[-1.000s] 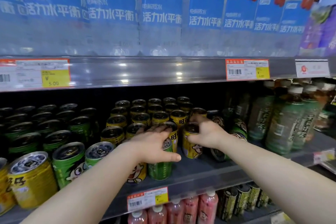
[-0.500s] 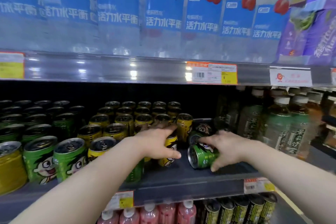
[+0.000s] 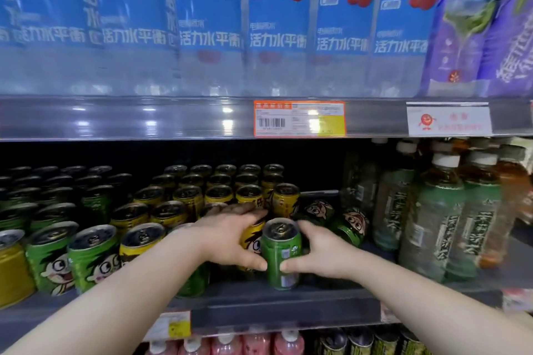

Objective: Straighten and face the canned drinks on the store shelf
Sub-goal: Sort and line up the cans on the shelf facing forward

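From the head view, a green can (image 3: 282,256) is seen upright near the front edge of the shelf (image 3: 285,308), clasped on its right side by the right hand (image 3: 323,251). The yellow can (image 3: 252,239) just beside it is wrapped by the left hand (image 3: 227,236), thumb touching the green can. Two tipped green cans (image 3: 350,225) are spotted behind.

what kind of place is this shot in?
Most likely a supermarket or convenience store drinks aisle: a barcoded price tag on the shelf edge, rows of cans, and bottled water lined up on the shelf above.
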{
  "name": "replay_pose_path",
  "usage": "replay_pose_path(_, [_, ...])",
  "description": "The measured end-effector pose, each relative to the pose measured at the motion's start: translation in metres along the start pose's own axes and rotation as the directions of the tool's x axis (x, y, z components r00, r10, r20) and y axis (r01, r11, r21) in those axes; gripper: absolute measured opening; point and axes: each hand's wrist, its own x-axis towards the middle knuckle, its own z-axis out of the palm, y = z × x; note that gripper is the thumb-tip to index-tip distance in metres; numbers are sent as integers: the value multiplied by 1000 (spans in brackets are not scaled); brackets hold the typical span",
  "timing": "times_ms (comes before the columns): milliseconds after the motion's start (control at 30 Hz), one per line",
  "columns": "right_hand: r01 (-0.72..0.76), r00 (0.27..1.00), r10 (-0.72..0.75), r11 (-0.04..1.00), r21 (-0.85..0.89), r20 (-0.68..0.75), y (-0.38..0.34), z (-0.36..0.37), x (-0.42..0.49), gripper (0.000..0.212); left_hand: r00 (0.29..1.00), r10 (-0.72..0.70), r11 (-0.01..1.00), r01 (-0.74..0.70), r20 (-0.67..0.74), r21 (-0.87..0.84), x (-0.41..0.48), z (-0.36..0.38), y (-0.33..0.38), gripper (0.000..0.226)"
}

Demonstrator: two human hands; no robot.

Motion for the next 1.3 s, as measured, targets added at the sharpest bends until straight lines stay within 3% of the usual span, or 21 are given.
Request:
replay_pose_path(133, [66,985,-63,998,-13,162,-4,-19,5,48,1000,15,999,-16,18,45,4,-2,8,108])
replay_pose_path(200, [9,999,-7,999,-44,33,-1,-40,16,45,998,47,999,-47,47,8,5,-3,8,105])
replay_pose_path(267, [-46,991,14,968,-245,-130,8,-55,32,48,995,51,998,-48,84,-41,4,-4,6,99])
replay_pose_path(333, [-139,988,88,877,-460,-130,19,-55,44,65,994,37,997,-31,99,-65,1,-5,7,92])
replay_pose_path(400, [-191,980,183,806,-560,-72,27,-44,52,81,995,21,998,-14,99,-68,-2,-6,10,88])
replay_pose_path(467, [-155,988,112,779,-608,-109,30,-33,57,72,995,10,998,-4,99,-63,-4,-7,12,86])
replay_pose_path(533, [-103,992,35,796,-596,-123,28,-33,57,65,996,15,999,-11,87,-48,-2,-7,12,83])
replay_pose_path(600, [-103,995,80,860,-499,-66,25,-42,56,68,997,22,999,-20,77,-25,-1,-6,12,81])
replay_pose_path(667, [-107,994,109,930,-352,-13,25,-53,56,58,997,24,1000,-23,77,-13,1,-4,11,81])
replay_pose_path(733, [-126,992,129,962,-243,-3,28,-60,57,44,997,29,1000,-29,77,-7,2,-3,9,81])
replay_pose_path(800, [-183,983,183,964,-193,-18,30,-59,57,46,997,28,1000,-29,78,3,2,-2,9,81])
replay_pose_path(967, [-197,969,134,925,-324,-207,28,-47,62,51,1000,4,999,-5,25,34,5,1,13,81])
replay_pose_path(1067, [-231,955,163,934,-274,-248,28,-59,51,51,999,-15,998,18,-42,60,7,8,16,83])
replay_pose_path(1200, [-274,960,236,907,-321,-153,49,-64,24,60,989,-23,996,35,-148,80,9,16,19,83])
replay_pose_path(1300, [-208,977,166,881,-425,-133,65,-40,8,75,973,-16,994,40,-230,103,8,22,21,86])
